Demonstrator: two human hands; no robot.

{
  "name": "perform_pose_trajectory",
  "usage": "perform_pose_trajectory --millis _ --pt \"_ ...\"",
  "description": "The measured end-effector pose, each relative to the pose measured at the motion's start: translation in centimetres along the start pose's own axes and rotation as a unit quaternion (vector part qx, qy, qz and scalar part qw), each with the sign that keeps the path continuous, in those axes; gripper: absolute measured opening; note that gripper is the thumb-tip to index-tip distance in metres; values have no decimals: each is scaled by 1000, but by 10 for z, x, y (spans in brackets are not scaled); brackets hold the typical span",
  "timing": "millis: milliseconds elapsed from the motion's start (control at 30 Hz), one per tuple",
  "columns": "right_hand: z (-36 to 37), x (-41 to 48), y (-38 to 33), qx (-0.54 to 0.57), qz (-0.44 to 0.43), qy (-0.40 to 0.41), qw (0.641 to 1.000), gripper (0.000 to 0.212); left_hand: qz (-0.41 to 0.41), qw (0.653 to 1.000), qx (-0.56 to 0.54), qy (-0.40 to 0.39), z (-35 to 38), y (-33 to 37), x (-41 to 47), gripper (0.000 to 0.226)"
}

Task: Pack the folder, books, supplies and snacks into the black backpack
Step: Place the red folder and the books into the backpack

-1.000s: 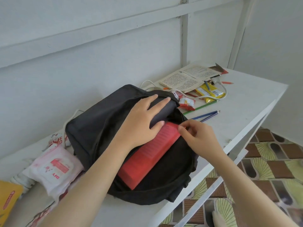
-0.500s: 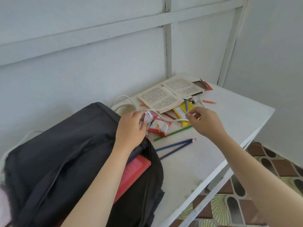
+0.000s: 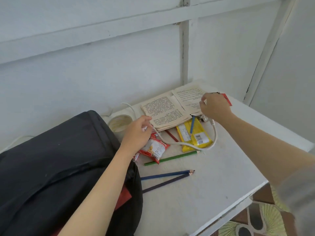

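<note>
The black backpack (image 3: 59, 159) lies at the left, with a corner of the red folder (image 3: 125, 195) showing in its opening. An open book (image 3: 170, 109) lies at the back of the white table (image 3: 213, 184). My left hand (image 3: 138, 133) closes its thumb and curled fingers on the book's near left corner. My right hand (image 3: 214, 106) grips the right page. In front of the book lie a red-and-white snack packet (image 3: 156, 149), a yellow snack packet (image 3: 194, 135), a green pencil (image 3: 172, 158) and two blue pencils (image 3: 167, 175).
A white cable (image 3: 213, 138) loops over the yellow packet. A tape roll (image 3: 119, 123) sits by the wall behind the backpack. A blue pen (image 3: 192, 124) and a red pencil (image 3: 171, 135) poke out from under the book. The table's edge runs at the lower right, with patterned floor below.
Both hands left the backpack and folder and moved right to the open book. My right hand went from the pencils and cable up onto the right page. The view swung right.
</note>
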State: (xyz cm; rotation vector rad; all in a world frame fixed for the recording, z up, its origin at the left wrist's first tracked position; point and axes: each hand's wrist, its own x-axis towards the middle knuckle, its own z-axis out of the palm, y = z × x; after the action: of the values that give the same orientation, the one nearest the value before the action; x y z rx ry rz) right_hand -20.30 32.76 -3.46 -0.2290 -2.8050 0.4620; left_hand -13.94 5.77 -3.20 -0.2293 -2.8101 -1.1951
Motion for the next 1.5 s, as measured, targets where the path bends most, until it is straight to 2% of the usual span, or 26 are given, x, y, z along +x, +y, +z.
perform_pose_trajectory --millis 100,167,233,300,400,500,567,667,767,900,967,1033,1067,1133,1200,1267,1300,1367,1500 --pt "2 18 4 -45 18 -60 997 40 -7 999 38 24 10 3 13 31" --pt "7 25 8 -51 43 -106 992 48 -13 990 135 50 15 3 21 34" --pt "14 29 13 -30 75 -143 986 57 -39 971 232 37 20 3 30 42" --pt "18 29 17 -25 109 -154 982 68 -73 963 261 7 25 3 37 51" --pt "21 34 21 -3 103 -104 989 69 -87 960 265 -20 31 3 45 58" --pt "17 38 23 93 106 -60 988 64 -100 957 266 -51 33 6 51 61" --pt "9 38 19 198 102 -15 975 59 -109 959 256 -57 33 7 54 61" --pt "-10 34 0 350 51 45 934 58 -119 964 229 -67 31 8 59 65" --pt "-23 29 -27 387 -34 67 919 53 -127 969 204 -62 31 8 59 66" --pt "-18 12 -61 346 -170 -33 922 45 -154 985 80 5 31 13 56 39" --pt "-7 2 -71 269 -230 -121 927 43 -174 984 -7 21 31 18 54 41" --pt "6 -5 -74 211 -253 -224 917 46 -192 980 -56 22 31 20 52 44" --pt "12 -8 -74 214 -251 -253 909 45 -198 978 -63 18 30 21 52 45" --pt "19 -11 -70 270 -232 -227 906 35 -197 979 -42 9 30 20 52 47" --pt "20 -4 -65 281 -180 -147 931 30 -191 982 2 -1 31 17 54 51" --pt "20 8 -58 167 -111 -118 973 35 -180 982 49 -10 32 13 55 59" --pt "20 13 -54 104 -75 -133 983 38 -176 982 62 -9 33 11 56 62" --pt "21 17 -52 64 -19 -177 982 40 -176 981 76 -3 34 10 57 68" --pt "24 20 -58 130 -5 -189 973 49 -172 981 86 -2 35 9 58 79"
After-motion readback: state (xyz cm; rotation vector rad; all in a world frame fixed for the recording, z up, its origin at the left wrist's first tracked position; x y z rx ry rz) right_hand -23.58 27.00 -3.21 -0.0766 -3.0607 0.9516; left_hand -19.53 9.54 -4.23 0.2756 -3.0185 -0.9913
